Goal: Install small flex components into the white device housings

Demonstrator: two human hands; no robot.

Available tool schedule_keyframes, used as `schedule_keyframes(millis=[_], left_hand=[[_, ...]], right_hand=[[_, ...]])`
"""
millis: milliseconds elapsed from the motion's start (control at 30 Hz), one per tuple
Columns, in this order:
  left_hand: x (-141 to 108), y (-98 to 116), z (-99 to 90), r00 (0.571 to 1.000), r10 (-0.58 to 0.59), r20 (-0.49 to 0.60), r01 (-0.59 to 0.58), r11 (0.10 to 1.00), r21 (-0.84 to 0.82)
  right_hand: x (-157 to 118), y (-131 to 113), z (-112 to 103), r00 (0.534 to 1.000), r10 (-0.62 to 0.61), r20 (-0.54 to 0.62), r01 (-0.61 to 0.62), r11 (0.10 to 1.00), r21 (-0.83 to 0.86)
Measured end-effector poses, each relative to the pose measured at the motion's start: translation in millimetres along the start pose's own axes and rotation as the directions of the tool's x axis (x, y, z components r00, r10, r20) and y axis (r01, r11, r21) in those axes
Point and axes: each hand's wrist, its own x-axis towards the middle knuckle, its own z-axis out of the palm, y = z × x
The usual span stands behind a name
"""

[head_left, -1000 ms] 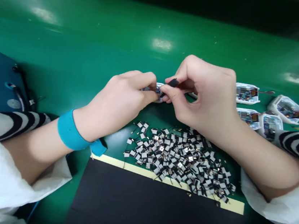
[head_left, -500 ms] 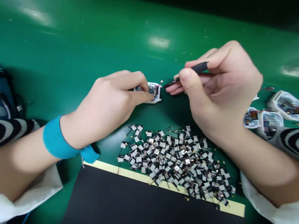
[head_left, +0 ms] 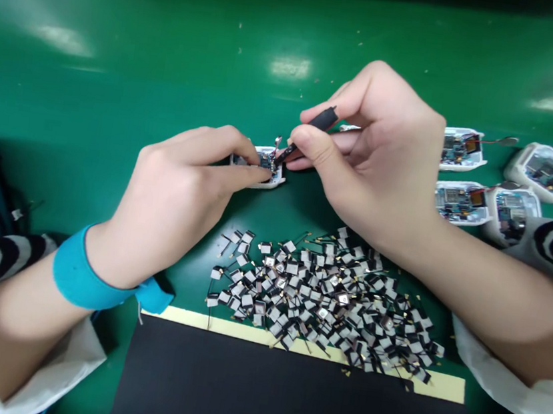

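My left hand [head_left: 182,189] pinches a small white plastic housing [head_left: 257,174] holding a circuit board, with fingers along its near side. My right hand [head_left: 369,151] grips slim black-handled tweezers [head_left: 319,124] between thumb and fingers. Their tips reach into the housing's right end, where a thin wire stands up. Much of the board is hidden by my fingertips and the tweezers. Below my hands lies a loose pile of small black-and-white flat pieces with fine wires [head_left: 325,300], which neither hand touches.
Several similar white housings with boards [head_left: 458,202] sit at the right, partly beside my right forearm. A black mat [head_left: 284,392] edged with cream tape lies at the front. My left wrist wears a blue band [head_left: 92,272]. Everything rests on a green bench [head_left: 126,34].
My right hand has come back down from its raised position, bringing the tweezer tips to the housing. The left hand still holds the housing, and the view has shifted slightly.
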Motion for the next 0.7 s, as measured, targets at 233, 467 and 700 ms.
schedule_keyframes(millis=[233, 467, 700], left_hand=[[0.6, 2.2, -0.4, 0.998, -0.058, 0.009, 0.059, 0.998, -0.034], [1.8, -1.7, 0.8, 0.999, -0.046, 0.003, 0.046, 0.993, -0.113], [2.4, -3.9, 1.5, 0.999, -0.051, 0.011, 0.052, 0.987, -0.155]], right_hand=[[0.3, -1.4, -0.5, 1.0, -0.027, -0.001, 0.027, 1.0, -0.005], [0.8, -1.2, -0.5, 0.999, -0.052, -0.013, 0.052, 0.998, -0.018], [0.7, -1.0, 0.0, 0.999, -0.027, -0.021, 0.026, 0.999, -0.031]])
